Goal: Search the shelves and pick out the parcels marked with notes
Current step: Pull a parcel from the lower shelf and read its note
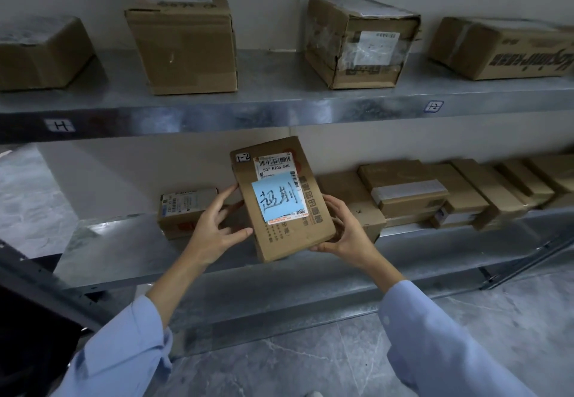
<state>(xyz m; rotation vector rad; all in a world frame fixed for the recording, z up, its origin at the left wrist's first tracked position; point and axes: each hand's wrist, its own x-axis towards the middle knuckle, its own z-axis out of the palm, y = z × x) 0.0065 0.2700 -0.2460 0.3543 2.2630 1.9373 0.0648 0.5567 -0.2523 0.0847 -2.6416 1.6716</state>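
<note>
Both hands, left (214, 226) and right (344, 229), grasp a flat brown cardboard parcel (289, 235), tilted upward so its blue handwritten note (276, 199) can be read.

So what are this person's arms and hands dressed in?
Long light-blue shirt sleeves cover both arms, the left sleeve and the right sleeve, which has a small button at its cuff. The left hand and right hand are bare: no gloves, rings or watch visible.

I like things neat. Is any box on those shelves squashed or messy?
Yes. On the top shelf, the third box from the left looks battered, with crumpled edges and wrinkled tape. On the lower shelf, the flat boxes at the right lie in an untidy, overlapping heap. The held parcel looks fine.
</note>
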